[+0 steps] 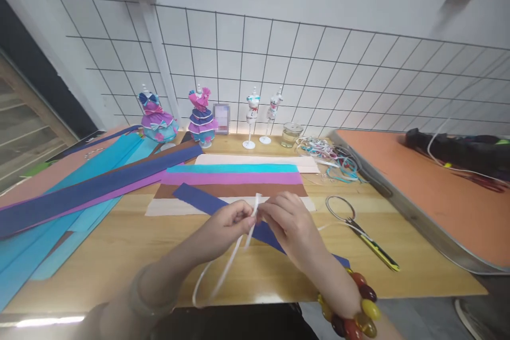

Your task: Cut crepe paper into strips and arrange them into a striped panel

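Between the fingertips of my left hand a narrow white ribbon is pinched, its loops hanging toward the table's front edge. My right hand meets it from the other side, thumb and fingers closed on the same ribbon; the exact grip is partly hidden by the fingers. Under both hands a dark blue paper strip lies slantwise across the table. Behind it are flat strips of crepe-like paper in beige, brown, purple and turquoise.
Long coloured strips are piled at left. Two dressed mini mannequins and two bare ones stand at the back, near a glass jar and tangled ribbons. A metal ring and a yellow-black cutter lie right.
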A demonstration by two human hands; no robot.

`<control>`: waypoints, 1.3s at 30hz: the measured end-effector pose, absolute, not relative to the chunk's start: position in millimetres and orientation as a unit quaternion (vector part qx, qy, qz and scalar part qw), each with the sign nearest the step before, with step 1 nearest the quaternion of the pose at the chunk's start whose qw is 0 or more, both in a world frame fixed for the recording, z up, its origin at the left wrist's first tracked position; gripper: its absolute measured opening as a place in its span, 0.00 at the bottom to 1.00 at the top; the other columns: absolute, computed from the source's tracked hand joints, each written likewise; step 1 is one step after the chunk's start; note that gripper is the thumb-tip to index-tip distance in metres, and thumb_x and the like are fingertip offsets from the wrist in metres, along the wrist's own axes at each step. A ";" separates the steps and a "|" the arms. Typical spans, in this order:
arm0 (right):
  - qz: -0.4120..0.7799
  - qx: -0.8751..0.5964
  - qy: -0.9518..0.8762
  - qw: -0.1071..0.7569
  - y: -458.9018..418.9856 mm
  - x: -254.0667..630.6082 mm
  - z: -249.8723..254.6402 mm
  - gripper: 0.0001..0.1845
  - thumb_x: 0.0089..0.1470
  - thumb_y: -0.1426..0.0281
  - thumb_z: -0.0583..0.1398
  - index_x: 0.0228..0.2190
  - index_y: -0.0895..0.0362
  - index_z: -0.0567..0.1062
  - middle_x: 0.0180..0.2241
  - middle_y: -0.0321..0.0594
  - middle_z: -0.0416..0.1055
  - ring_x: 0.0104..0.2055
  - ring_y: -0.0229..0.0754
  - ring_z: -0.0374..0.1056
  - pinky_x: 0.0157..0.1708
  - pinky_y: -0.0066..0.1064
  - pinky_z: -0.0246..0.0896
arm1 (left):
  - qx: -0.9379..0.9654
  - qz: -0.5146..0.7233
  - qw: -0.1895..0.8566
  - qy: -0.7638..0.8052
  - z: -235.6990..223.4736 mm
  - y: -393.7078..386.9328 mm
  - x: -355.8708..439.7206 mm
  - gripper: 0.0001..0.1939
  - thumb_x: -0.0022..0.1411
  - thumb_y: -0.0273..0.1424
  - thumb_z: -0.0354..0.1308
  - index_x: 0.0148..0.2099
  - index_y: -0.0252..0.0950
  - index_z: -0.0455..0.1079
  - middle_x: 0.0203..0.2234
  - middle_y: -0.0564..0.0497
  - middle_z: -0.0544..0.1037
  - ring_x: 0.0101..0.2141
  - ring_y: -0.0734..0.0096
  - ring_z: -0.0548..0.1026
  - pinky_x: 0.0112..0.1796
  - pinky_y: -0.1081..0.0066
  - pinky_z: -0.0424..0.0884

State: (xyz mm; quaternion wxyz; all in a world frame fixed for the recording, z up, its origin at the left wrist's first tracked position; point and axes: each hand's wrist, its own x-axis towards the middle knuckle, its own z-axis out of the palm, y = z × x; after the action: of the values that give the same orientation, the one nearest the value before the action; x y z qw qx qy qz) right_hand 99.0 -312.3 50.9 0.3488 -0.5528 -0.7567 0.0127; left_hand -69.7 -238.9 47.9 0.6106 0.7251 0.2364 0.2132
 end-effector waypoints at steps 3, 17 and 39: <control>0.157 -0.545 -0.668 0.482 -302.3 91.8 45.2 0.09 0.54 0.69 0.56 0.35 0.54 0.76 0.32 0.42 0.71 0.37 0.44 0.62 0.39 0.39 0.55 | 0.637 0.232 0.706 0.203 43.8 -239.5 -57.7 0.10 0.60 0.36 0.51 0.34 0.34 0.63 0.24 0.52 0.73 0.28 0.74 0.71 0.34 0.71 0.67; 0.719 -0.390 -0.269 0.508 -300.8 69.8 36.7 0.21 0.54 0.53 0.52 0.38 0.57 0.69 0.16 0.26 0.58 0.11 0.25 0.40 0.14 0.21 0.40 | 0.668 0.514 0.456 0.285 38.3 -219.6 -53.7 0.04 0.53 0.31 0.59 0.32 0.35 0.72 0.33 0.48 0.78 0.39 0.66 0.75 0.43 0.67 0.70; 0.051 -0.849 -0.502 0.158 -278.8 344.0 77.3 0.28 0.47 0.45 0.48 0.33 0.54 0.73 0.32 0.48 0.72 0.36 0.54 0.66 0.32 0.41 0.58 | 0.804 0.272 0.416 0.325 -18.4 -162.1 -69.4 0.19 0.55 0.40 0.56 0.48 0.39 0.67 0.40 0.47 0.74 0.42 0.65 0.71 0.43 0.65 0.65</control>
State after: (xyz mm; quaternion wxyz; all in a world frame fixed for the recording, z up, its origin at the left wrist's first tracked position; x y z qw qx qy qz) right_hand 344.0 -278.8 77.3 0.1583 -0.8488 -0.5019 0.0506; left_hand -69.4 -162.1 -18.4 0.4165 0.8043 0.3249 0.2722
